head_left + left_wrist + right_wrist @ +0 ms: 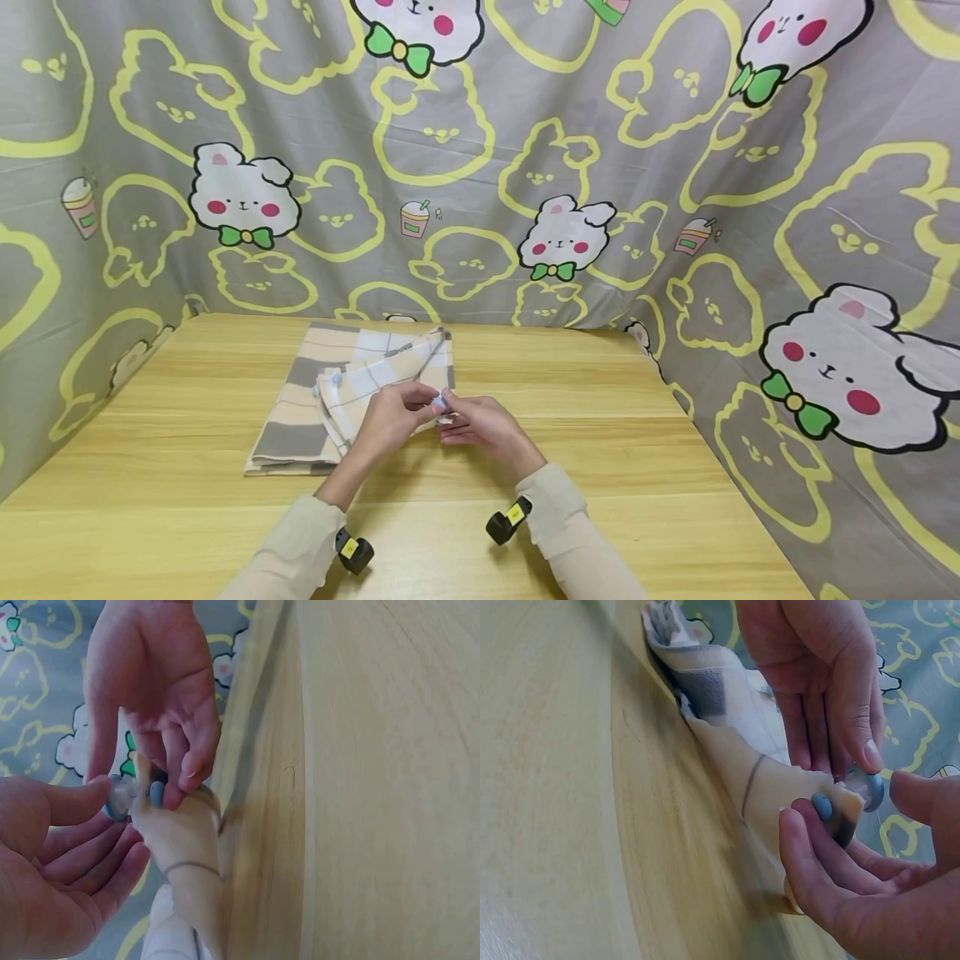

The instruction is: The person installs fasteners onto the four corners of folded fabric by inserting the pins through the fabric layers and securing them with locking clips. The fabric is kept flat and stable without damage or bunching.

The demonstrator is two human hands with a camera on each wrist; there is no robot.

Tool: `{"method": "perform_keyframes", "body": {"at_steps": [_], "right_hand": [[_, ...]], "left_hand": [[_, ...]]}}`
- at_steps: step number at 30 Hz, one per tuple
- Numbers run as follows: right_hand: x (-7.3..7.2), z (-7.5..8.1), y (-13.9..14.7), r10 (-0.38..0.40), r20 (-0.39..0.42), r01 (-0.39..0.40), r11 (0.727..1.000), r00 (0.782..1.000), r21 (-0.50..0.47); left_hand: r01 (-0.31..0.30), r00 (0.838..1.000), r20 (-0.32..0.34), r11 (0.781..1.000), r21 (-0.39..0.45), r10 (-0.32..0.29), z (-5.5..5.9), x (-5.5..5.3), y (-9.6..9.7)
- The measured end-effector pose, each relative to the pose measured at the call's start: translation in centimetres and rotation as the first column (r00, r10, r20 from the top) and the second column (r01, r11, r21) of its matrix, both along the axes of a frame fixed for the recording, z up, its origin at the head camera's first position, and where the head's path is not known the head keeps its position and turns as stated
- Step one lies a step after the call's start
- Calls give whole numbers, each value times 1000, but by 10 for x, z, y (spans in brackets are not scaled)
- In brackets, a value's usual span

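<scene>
A folded plaid cloth (292, 417) in beige, white and grey lies on the table, with one layer folded back across it. Near its front right, my left hand (395, 414) and right hand (483, 425) meet at a corner of this layer. A blue button-like clip (874, 789) with a clear plastic part sits at the cloth corner (176, 832). My left thumb and fingers pinch its round cap. Right fingertips press a small blue knob (823, 806) on the cloth's other face, the right thumb close by the cap.
Another blue button-like piece (336, 378) sits on the cloth's left corner. The wooden table (600, 467) extends around the cloth. A grey curtain (465, 250) with cartoon rabbits hangs behind and along both sides. Each wrist carries a black camera (508, 521).
</scene>
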State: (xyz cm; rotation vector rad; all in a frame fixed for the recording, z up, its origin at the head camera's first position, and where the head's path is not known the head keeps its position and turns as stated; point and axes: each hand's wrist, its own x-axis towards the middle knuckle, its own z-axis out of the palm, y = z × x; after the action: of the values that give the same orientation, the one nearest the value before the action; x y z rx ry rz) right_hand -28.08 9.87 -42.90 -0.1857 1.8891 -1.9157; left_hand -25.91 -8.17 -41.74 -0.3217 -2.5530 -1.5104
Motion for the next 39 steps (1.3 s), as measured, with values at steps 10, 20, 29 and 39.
{"method": "perform_keyframes", "body": {"at_steps": [10,20,29,39], "right_hand": [[1,0,-2,-20,20,20,1000,1000,-22],[-1,-1,-3,-23,20,24,999,1000,-34],[2,2,-2,-32,29,34,997,999,-76],[1,0,-3,-16,15,16,999,1000,-29]], "left_hand": [[12,1000,14,1000,9,-12,1,2,-1],[16,999,39,1000,18,-16,2,2,-1],[18,998,52,1000,6,-19,2,3,0],[21,998,61,1000,-12,-20,0,2,0]]}}
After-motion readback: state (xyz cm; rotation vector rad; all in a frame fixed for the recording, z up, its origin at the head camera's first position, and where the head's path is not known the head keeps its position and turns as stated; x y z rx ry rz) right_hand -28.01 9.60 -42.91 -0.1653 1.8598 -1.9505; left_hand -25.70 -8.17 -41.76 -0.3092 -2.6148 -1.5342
